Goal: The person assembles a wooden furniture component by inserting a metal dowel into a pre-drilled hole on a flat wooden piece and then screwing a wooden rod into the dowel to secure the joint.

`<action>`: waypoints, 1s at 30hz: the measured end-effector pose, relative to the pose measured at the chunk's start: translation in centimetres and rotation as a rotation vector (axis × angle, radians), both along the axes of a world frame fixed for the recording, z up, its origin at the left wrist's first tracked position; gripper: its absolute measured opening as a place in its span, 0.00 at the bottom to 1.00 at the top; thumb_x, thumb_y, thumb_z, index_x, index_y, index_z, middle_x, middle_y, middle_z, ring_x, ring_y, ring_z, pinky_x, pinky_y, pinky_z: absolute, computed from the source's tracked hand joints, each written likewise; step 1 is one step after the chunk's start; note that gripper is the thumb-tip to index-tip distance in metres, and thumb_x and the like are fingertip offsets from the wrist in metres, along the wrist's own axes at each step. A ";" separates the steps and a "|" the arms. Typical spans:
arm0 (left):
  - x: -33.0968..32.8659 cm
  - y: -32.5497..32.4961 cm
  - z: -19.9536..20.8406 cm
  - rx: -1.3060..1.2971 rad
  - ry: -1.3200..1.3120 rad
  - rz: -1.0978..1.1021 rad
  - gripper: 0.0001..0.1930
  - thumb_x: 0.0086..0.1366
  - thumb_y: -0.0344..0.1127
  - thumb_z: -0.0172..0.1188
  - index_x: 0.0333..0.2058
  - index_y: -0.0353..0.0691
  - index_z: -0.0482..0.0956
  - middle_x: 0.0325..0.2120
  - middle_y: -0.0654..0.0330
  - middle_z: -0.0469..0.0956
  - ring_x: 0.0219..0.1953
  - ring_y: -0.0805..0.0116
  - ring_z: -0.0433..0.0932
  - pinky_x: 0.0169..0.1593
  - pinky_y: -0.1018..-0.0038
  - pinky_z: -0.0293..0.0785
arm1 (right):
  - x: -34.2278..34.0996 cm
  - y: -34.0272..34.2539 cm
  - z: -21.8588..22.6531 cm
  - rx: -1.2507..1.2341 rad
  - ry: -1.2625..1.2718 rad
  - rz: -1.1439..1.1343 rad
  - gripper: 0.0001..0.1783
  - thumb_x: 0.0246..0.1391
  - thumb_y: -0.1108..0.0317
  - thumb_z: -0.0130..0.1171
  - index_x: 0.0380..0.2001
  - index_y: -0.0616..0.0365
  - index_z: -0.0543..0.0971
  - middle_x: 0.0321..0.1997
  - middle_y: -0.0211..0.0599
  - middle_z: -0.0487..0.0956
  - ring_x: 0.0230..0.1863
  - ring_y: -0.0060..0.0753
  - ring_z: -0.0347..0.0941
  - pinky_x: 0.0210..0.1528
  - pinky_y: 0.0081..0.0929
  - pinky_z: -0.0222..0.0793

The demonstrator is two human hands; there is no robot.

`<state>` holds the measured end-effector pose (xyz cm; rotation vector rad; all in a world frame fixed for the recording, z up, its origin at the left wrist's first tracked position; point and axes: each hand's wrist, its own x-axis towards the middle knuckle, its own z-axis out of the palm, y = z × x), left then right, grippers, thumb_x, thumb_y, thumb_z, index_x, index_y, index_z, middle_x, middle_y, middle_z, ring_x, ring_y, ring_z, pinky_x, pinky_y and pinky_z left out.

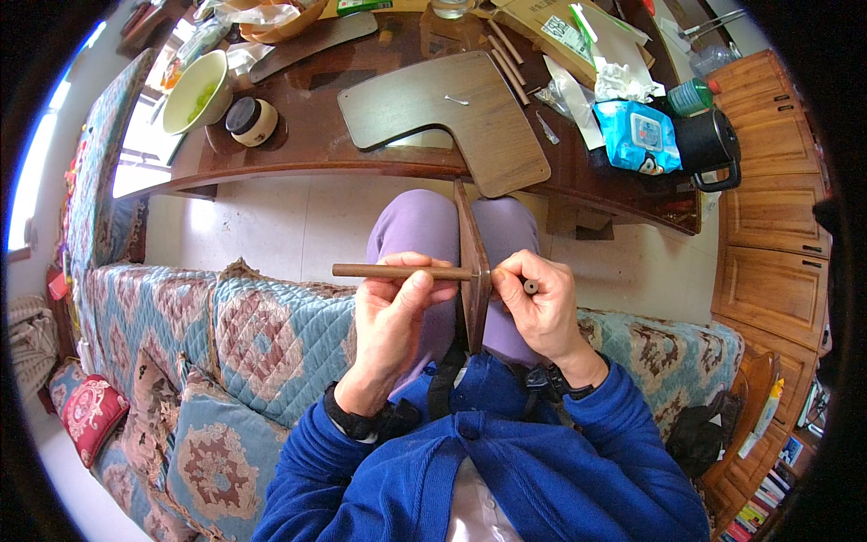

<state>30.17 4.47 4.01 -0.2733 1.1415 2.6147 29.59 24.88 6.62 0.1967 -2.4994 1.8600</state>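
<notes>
My left hand [397,312] is closed round a brown rod [366,270], thumb in front and fingers behind. The rod lies level, its right end meeting the face of a dark brown wooden board [476,307]. That board stands on edge between my knees, seen nearly edge-on. On its other side my right hand [542,303] is closed, thumb and forefinger pinching close to the board opposite the rod. A brown cylinder [531,286] with a round, holed end sticks out of the right fist; the rest of it is hidden. Whether the right fingertips hold a small part there cannot be seen.
On the table ahead lie an L-shaped wood-grain board [506,135], several brown rods [508,68] and a long narrow board [312,45]. A lidded jar [251,122], a pale green bowl [197,92], a blue wipes pack [637,137] and a black jug [709,149] stand around them.
</notes>
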 end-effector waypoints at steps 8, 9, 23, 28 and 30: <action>-0.3 -0.2 0.4 0.079 -0.036 -0.014 0.18 0.73 0.25 0.59 0.59 0.34 0.70 0.52 0.45 0.81 0.54 0.56 0.83 0.55 0.66 0.84 | -0.1 0.0 -0.2 -0.003 0.037 -0.004 0.13 0.66 0.67 0.63 0.29 0.63 0.77 0.19 0.33 0.70 0.21 0.21 0.63 0.23 0.26 0.58; -0.3 -0.2 0.6 0.088 -0.029 -0.017 0.18 0.73 0.26 0.59 0.59 0.35 0.70 0.53 0.45 0.81 0.55 0.56 0.82 0.56 0.65 0.84 | -0.1 0.0 -0.2 0.003 0.043 -0.003 0.13 0.66 0.67 0.63 0.29 0.63 0.77 0.19 0.33 0.70 0.21 0.21 0.63 0.23 0.26 0.58; -0.8 -0.6 0.0 0.123 -0.030 -0.019 0.25 0.70 0.24 0.63 0.64 0.37 0.68 0.49 0.53 0.83 0.49 0.66 0.83 0.56 0.69 0.81 | 0.0 0.0 -0.1 -0.004 0.041 -0.008 0.12 0.66 0.68 0.63 0.28 0.63 0.77 0.19 0.31 0.71 0.21 0.19 0.63 0.23 0.25 0.58; -0.8 -0.2 0.8 0.214 -0.068 -0.017 0.29 0.70 0.24 0.62 0.67 0.39 0.63 0.54 0.49 0.81 0.56 0.60 0.81 0.61 0.65 0.79 | 0.0 0.0 0.1 0.003 0.033 -0.010 0.11 0.65 0.69 0.63 0.29 0.63 0.78 0.19 0.31 0.71 0.21 0.19 0.64 0.23 0.25 0.58; -0.8 -0.1 0.8 0.207 -0.093 -0.025 0.26 0.71 0.24 0.61 0.65 0.38 0.66 0.54 0.48 0.80 0.57 0.57 0.81 0.60 0.64 0.80 | 0.0 0.0 0.1 0.007 0.031 -0.007 0.11 0.65 0.69 0.63 0.29 0.63 0.78 0.19 0.32 0.71 0.21 0.19 0.64 0.24 0.25 0.59</action>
